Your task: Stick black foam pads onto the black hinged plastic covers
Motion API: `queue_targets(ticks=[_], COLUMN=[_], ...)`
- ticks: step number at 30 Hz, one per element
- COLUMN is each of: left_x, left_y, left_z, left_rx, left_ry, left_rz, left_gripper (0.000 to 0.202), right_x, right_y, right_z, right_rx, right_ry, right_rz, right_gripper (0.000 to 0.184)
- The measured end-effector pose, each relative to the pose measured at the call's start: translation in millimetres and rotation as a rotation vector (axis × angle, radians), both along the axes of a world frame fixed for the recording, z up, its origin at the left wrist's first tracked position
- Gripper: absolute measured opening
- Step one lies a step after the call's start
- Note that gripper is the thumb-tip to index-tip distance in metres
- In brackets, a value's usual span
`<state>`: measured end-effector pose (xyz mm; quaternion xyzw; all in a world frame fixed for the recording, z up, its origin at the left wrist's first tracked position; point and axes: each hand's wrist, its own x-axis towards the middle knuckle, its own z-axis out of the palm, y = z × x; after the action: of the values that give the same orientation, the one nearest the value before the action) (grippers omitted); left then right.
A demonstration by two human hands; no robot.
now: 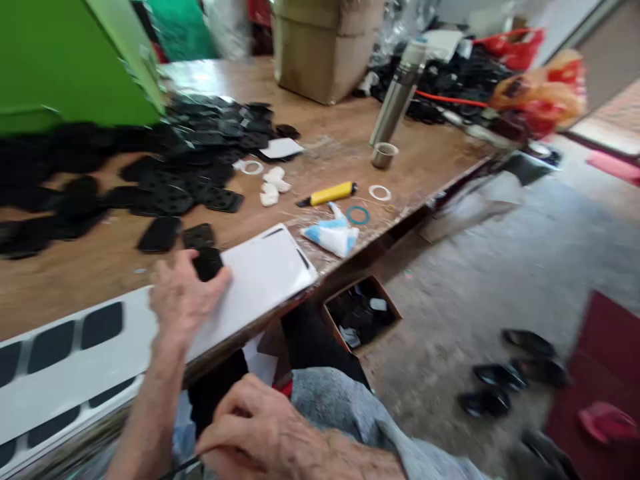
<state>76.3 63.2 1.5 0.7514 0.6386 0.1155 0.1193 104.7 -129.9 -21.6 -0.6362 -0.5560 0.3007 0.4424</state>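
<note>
A wooden workbench (325, 113) under and beyond the left hand (187, 297), with a heap of black rubber pads (195, 143) past its fingertips and a white-backed sheet of dark pads (65, 380) left of its wrist. Fingers (215, 280) of that hand slightly apart, on a small black pad (207, 263) lying on a white sheet (265, 280), any clamping impossible to tell. Below those fingers, the right hand (255, 427) with fingers curled together around a thin dark strip (183, 469), cut off by the frame's lower edge.
</note>
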Motion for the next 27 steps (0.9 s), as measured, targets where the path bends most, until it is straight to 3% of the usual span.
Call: queue_targets(ticks=[3,6,8,12,16,20,22,25,27], left_x=[-5,-19,-32,-61,-85,-100,-102,-97,-91], left_y=[0,5,5,-6,-29,-52,-59,-66,-68], left_z=[-0.9,-7.8,-12.2,-16.3,-13.4,-5.0,1.0,9.9,13.3], left_rx=[-0.006,0.065,0.098,0.133,0.207,0.24,0.124,-0.186,-0.343], left_ry=[0.06,-0.029,-0.122,-0.335,-0.481,-0.64,-0.876,-1.45,-1.78], left_rz=[-0.058,-0.079,-0.092,-0.142,-0.221,-0.316,-0.224,0.14,0.37], left_gripper=[0.059,0.056,0.053,0.047,0.045,0.041,0.048,0.055,0.045], right_x=[8,21,32,55,69,63,51,29,18], right_y=[-2,-2,2,24,75,125,136,131,120], right_z=[0.1,-1.9,-0.4,10.5,14.8,14.2,17.7,24.3,25.8], right_rx=[0.08,0.111,0.084,-0.009,0.056,0.08,0.093,0.157,0.18], right_ry=[0.127,0.255,0.379,0.599,0.555,0.554,0.662,0.808,0.84], right_rz=[0.136,0.232,0.194,-0.046,-0.195,-0.178,-0.132,-0.146,-0.178], right_gripper=[0.012,0.015,0.013,0.021,0.046,0.061,0.061,0.06,0.06])
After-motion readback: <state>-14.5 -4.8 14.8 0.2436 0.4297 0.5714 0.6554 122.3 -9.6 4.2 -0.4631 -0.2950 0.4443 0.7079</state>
